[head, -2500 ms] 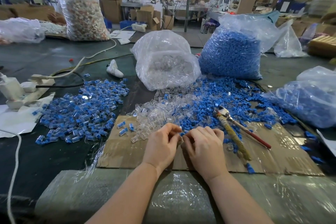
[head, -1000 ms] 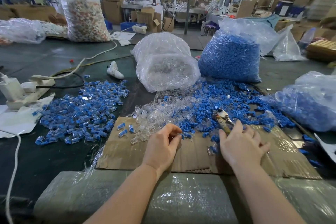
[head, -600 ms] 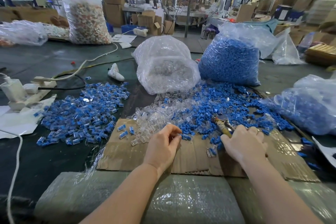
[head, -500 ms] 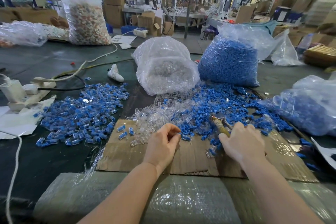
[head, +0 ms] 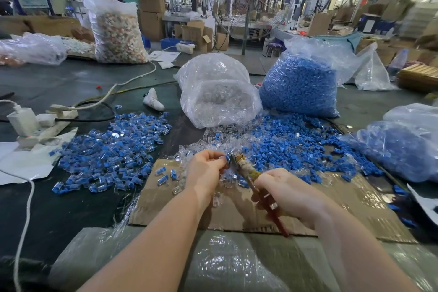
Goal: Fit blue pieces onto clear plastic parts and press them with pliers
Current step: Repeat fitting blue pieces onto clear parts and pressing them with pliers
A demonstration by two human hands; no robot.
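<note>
My left hand (head: 205,170) pinches a small clear part with a blue piece (head: 228,158) above the cardboard sheet (head: 350,206). My right hand (head: 288,193) grips the pliers (head: 248,172) by their taped and red handles. The plier jaws sit against the held part. Loose clear parts (head: 201,149) lie just beyond my hands, with loose blue pieces (head: 286,144) spread to the right of them. A heap of fitted blue-and-clear parts (head: 106,149) lies to the left.
A bag of clear parts (head: 218,92) and a bag of blue pieces (head: 301,85) stand behind the piles. Another blue-filled bag (head: 403,144) lies at the right. A power strip with plugs (head: 35,123) and cables sits left. A person sits behind a tall bag (head: 118,31).
My right hand has lifted the pliers off the cardboard and brought their jaws left to the part that my left hand holds. My left hand has risen slightly.
</note>
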